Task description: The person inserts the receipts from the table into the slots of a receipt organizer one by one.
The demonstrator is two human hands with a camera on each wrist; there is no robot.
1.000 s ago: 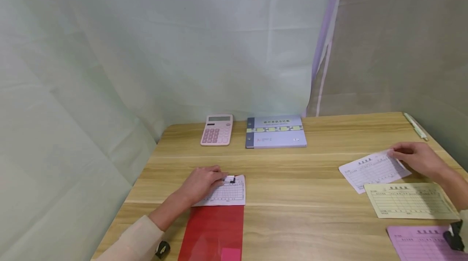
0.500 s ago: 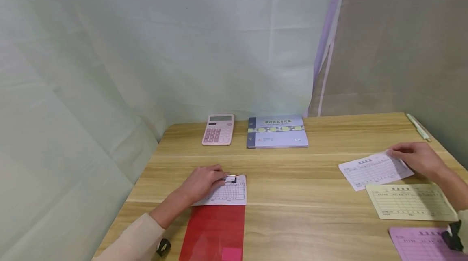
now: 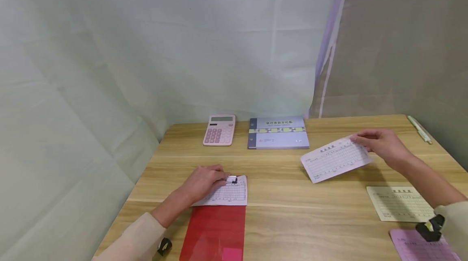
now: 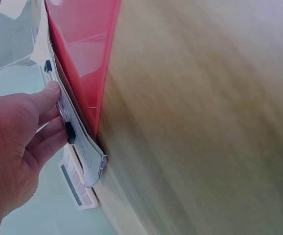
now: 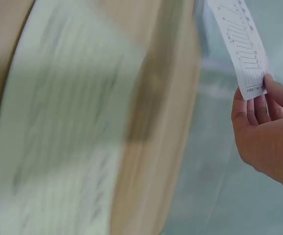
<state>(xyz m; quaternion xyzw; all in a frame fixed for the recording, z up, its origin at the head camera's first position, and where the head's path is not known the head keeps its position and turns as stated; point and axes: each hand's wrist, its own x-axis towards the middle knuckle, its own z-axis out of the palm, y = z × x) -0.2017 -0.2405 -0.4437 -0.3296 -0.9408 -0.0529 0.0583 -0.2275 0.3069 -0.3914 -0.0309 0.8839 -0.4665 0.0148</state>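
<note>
My left hand (image 3: 204, 180) pinches a binder clip (image 3: 232, 179) at the top of some white printed forms (image 3: 234, 194), which lie on a red translucent folder (image 3: 219, 228). In the left wrist view, the thumb and fingers close on the handles of the clip (image 4: 69, 132). My right hand (image 3: 384, 147) pinches one white printed form (image 3: 334, 161) by its upper right corner. This form is tilted and appears lifted off the table. To its lower right lie a yellow form (image 3: 396, 204) and a purple form (image 3: 409, 244), partly hidden by the right arm.
A pink calculator (image 3: 219, 130) and a blue-and-white account book (image 3: 279, 133) lie along the table's back edge. At the far right edge is a pen (image 3: 419, 129). A pale curtain (image 3: 219, 50) hangs behind the table.
My right hand has moved left, carrying the white form away from its place above the yellow one. My left hand stays at the clip.
</note>
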